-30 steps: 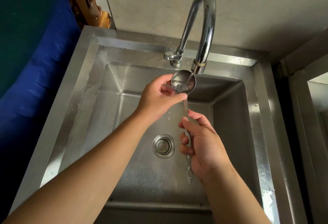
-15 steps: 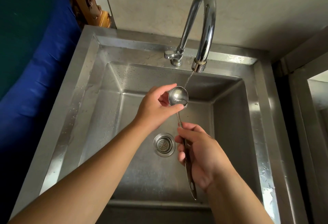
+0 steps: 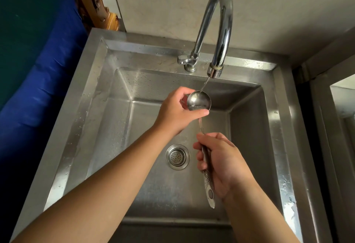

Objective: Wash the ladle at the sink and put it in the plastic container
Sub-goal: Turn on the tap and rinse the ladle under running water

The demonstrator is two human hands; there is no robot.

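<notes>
The steel sink (image 3: 92,108) fills most of what I see from here, a deep square basin with water beads on its back wall and rim. Left of the sink hangs a blue cloth (image 3: 48,73), with a bit of carved wood (image 3: 92,2) poking up past the sink's back left corner. Rising from the sink's back ledge is the curved chrome tap (image 3: 221,21), its spout arching forward over the basin, and a thin stream of water (image 3: 204,84) runs from it (barely more than a trickle).

Over the middle of the sink a person holds the ladle (image 3: 199,100), bowl up under the spout so the stream lands on its far rim, handle slanting down toward the sink's front edge. The right hand (image 3: 221,163) is wrapped tight around the ladle's handle, the patterned end sticking out below the palm. The left hand (image 3: 177,111) cups the bowl from the left, thumb pressed along its near edge, the fingers curled round its far side.

Down in the sink floor, just left of the right hand, sits the round drain strainer (image 3: 177,157).
</notes>
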